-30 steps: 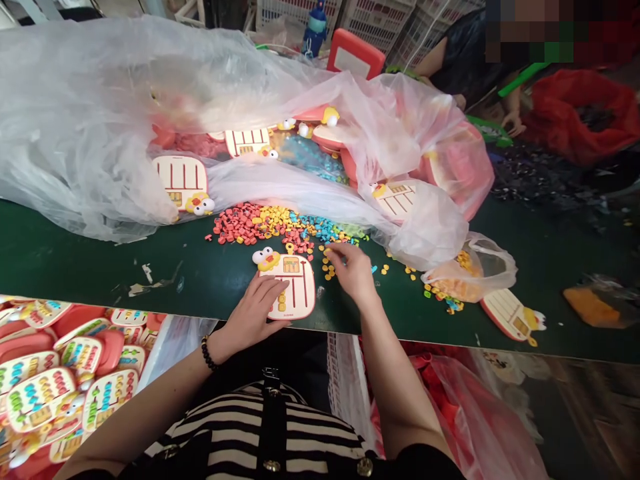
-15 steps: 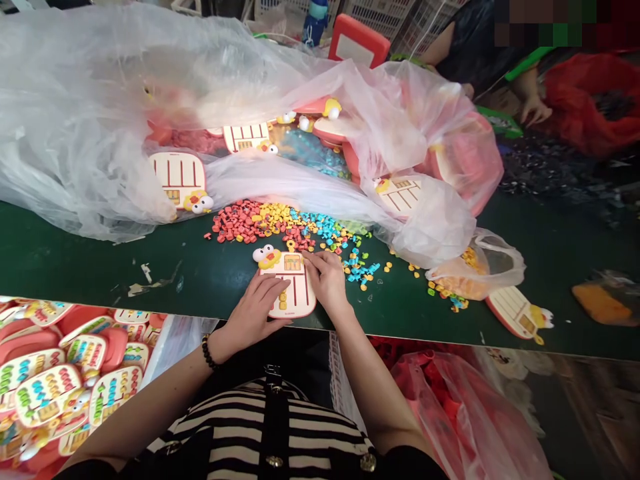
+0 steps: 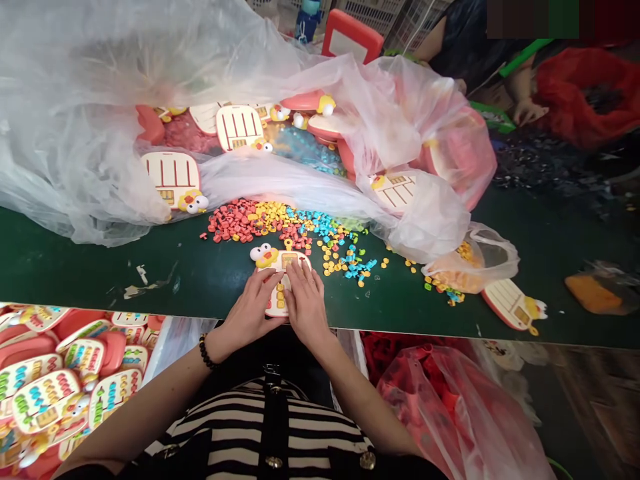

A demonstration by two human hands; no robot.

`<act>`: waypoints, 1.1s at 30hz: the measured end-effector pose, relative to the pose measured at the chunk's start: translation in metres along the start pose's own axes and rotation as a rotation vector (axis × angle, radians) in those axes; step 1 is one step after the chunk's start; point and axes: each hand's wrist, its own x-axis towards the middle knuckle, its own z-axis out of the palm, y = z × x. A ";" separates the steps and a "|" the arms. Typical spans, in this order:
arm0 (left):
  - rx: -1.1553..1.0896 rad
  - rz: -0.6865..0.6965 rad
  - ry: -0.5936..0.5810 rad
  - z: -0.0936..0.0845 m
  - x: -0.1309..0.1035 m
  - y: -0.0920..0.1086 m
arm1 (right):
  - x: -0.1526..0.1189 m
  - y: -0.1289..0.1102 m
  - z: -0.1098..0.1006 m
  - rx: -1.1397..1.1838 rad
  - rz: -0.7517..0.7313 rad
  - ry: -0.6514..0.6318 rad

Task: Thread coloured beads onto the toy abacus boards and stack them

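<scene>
The board point(image 3: 277, 308) lies flat near the close edge of the dark green table point(image 3: 100, 270), yellow pieces showing in it. The left hand point(image 3: 247, 307) spreads over its left side; the right hand point(image 3: 307, 303) lies across its right, fingers bent on the face. Whether either hand grips, or hides a piece, I cannot tell.

Just beyond the board is a spread of small pieces point(image 3: 235, 223): red, yellow, blue, some green. Behind these, a cloudy plastic sheet point(image 3: 240, 180) partly covers more boards point(image 3: 170, 175). Left of the board, pale scraps point(image 3: 141, 275) mark the tabletop; well to its right are a clear bag point(image 3: 457, 273) of pieces and a tilted spare board point(image 3: 509, 303).

Lower than the board, filled boards point(image 3: 47, 403) heap to its left, and a pink bag point(image 3: 450, 407) sits to its right. Far behind it stand a blue bottle point(image 3: 307, 23) and a red frame point(image 3: 353, 37); off right, a co-worker's hand point(image 3: 529, 110) hovers by black bits point(image 3: 540, 163).
</scene>
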 end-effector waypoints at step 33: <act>0.270 0.080 -0.163 0.001 0.012 0.008 | 0.091 0.094 -0.030 -0.147 0.291 0.029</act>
